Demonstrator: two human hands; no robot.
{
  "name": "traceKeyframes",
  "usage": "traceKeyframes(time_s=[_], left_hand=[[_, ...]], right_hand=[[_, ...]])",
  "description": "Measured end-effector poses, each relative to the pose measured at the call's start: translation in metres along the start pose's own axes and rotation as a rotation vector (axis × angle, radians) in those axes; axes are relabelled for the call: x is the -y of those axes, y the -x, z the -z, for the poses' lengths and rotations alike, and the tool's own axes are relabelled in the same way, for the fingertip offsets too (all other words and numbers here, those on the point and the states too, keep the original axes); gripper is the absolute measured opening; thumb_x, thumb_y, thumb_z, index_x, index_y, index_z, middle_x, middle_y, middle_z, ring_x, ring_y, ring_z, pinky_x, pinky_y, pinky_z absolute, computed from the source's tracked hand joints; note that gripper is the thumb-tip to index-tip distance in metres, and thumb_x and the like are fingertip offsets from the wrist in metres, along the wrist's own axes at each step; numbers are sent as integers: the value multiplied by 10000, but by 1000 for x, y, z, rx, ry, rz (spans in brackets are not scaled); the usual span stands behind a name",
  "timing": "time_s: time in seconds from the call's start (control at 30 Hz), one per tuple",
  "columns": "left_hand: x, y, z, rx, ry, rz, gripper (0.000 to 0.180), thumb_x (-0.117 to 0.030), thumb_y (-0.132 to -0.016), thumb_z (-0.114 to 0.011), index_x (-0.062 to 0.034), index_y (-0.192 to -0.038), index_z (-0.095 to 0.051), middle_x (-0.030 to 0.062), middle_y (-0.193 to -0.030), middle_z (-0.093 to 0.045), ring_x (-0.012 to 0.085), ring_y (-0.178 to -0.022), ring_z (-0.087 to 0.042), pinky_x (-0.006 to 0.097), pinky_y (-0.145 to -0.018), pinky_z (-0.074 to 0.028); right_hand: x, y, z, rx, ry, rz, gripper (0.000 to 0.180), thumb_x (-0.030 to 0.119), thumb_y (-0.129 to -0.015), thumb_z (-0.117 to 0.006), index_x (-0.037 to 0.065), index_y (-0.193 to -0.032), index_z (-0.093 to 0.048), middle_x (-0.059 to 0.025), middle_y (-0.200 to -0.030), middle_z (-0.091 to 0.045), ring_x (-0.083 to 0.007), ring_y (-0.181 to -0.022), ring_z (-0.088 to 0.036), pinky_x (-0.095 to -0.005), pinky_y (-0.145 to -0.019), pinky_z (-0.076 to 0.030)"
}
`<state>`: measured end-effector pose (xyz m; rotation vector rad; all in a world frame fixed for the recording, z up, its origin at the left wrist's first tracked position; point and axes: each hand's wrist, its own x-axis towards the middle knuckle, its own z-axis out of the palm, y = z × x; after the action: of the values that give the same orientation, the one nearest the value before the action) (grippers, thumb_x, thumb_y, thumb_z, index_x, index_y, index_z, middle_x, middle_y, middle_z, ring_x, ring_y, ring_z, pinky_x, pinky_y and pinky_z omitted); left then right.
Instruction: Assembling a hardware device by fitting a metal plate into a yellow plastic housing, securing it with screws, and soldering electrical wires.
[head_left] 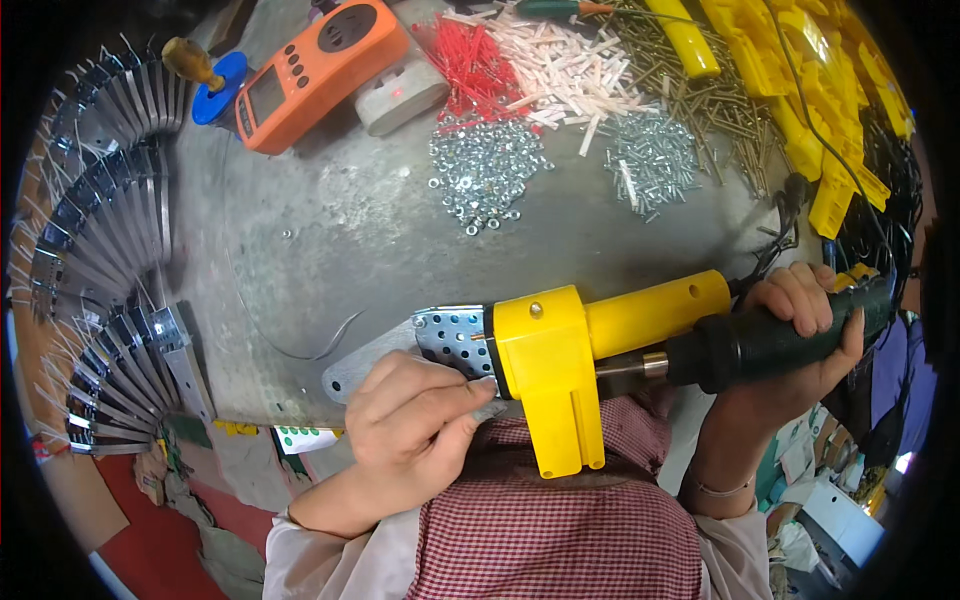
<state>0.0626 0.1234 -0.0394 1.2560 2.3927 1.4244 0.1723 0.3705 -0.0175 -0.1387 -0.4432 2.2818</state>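
Over the bench's near edge lies a yellow plastic tool body [548, 350] with a stubby handle pointing right. Fixed to its left side is a perforated metal guard [455, 338], and a flat grey metal blade [372, 372] extends beyond that. My left hand [412, 425] is closed on the guard, thumb and forefinger pinching its lower edge by the yellow body. My right hand [790, 390] wraps around a dark power screwdriver [755, 345]. The driver lies level, and its shaft meets the yellow body's right side below the handle. Where the tip touches is hidden inside.
Silvery nuts [485, 170], small screws [650, 165], red sleeves [470, 65], whitish sleeves [560, 60] and long brass-coloured screws [735, 110] lie in heaps at the back. Yellow shells [820, 90] pile up right, an orange meter [320, 75] stands back left, and metal blade assemblies [110, 220] line the left.
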Motion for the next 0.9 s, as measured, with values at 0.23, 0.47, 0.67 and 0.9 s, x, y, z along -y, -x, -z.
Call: traceKeyframes(time_s=[0.23,0.47,0.67,0.9], left_hand=[[0,-1,1,4,28,20,175,-52,-663,-687,-29,-834,-716,75,-746,-626,220,-650,-588,318,-568,-466],[2,-42,33,85,-144,78,202,-25,-707,-684,-51,-907,-698,84,-807,-629,248,-706,-612,346,-614,-490],[34,-104,19,226,-895,-360,88,-76,-696,-628,-50,-779,-643,46,-772,-564,227,-737,-602,350,-635,-493],[49,-129,22,327,-882,-413,62,-108,-736,-621,-67,-772,-592,65,-799,-556,263,-802,-601,402,-658,-494]], right_hand=[[-1,4,2,22,-6,34,288,289,-950,-527,44,-1064,-427,7,-788,-425,-117,-730,-475,-303,-762,-427],[13,-3,-6,-2,167,51,346,318,-962,-458,21,-1137,-422,-14,-783,-390,-120,-717,-419,-297,-763,-428],[29,-19,0,126,168,75,362,297,-943,-468,2,-1145,-411,-22,-811,-375,-131,-755,-412,-314,-802,-405],[18,-26,-4,50,178,85,352,288,-926,-505,16,-1128,-413,-30,-822,-374,-143,-762,-416,-332,-822,-406]])
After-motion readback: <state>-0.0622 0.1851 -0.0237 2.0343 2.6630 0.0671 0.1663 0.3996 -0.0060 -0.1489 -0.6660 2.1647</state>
